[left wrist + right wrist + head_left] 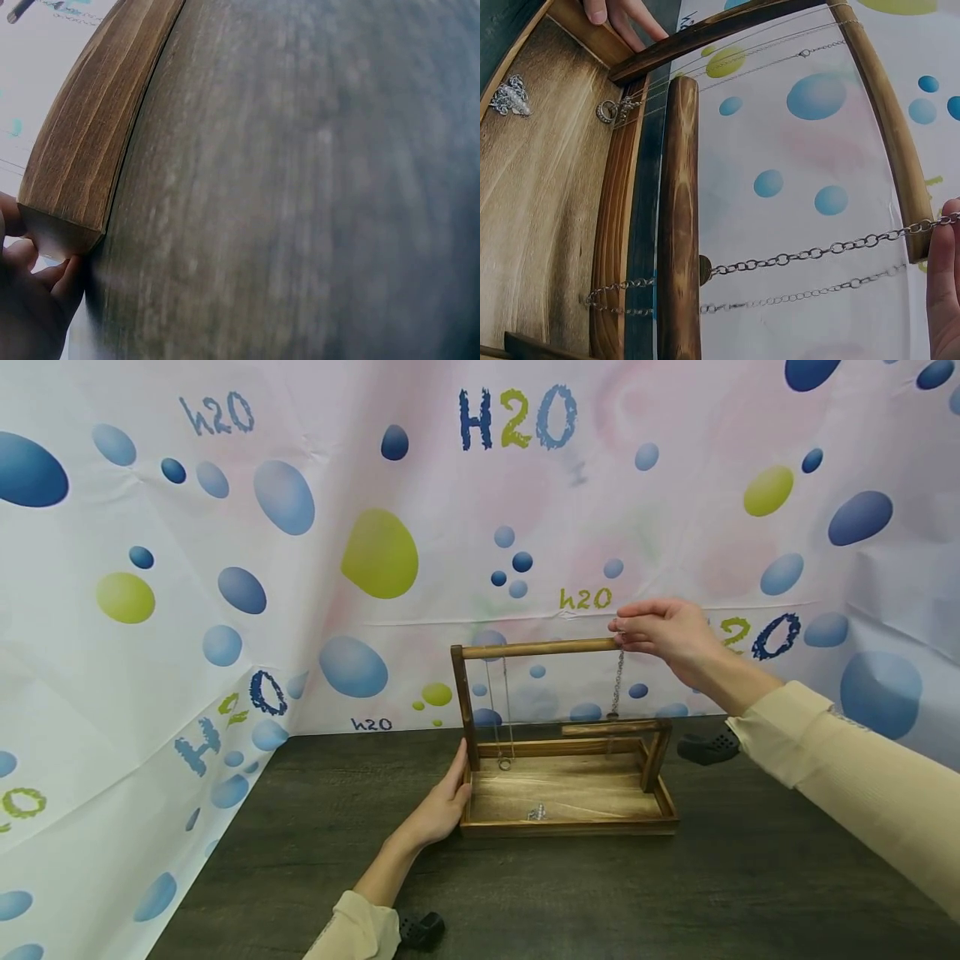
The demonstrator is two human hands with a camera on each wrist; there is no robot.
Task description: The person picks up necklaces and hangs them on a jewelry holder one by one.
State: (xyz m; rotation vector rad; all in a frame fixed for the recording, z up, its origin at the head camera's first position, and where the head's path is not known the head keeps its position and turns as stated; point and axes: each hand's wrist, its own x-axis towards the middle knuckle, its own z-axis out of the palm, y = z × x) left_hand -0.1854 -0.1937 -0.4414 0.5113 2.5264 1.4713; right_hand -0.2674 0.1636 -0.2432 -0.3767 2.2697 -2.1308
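A wooden jewelry stand (567,829) with a tray base and two bars stands on the dark table. My left hand (435,814) holds its left end, with the thumb over the tray rim. At the free right end of the upper bar (540,648), my right hand (675,639) pinches a silver chain necklace (810,255). This chain hangs down behind the lower bar (679,217), and a dark round pendant (704,270) shows beside that bar. Thinner necklaces with a ring pendant (607,112) hang near the left post. Bunched silver chain (537,812) lies in the tray.
Dark wrist-camera straps show by the right sleeve (847,760) and the left sleeve (360,927). Behind the table (570,893) hangs a white backdrop (450,568) with blue and green spots. The lower bar crosses above the tray's right half.
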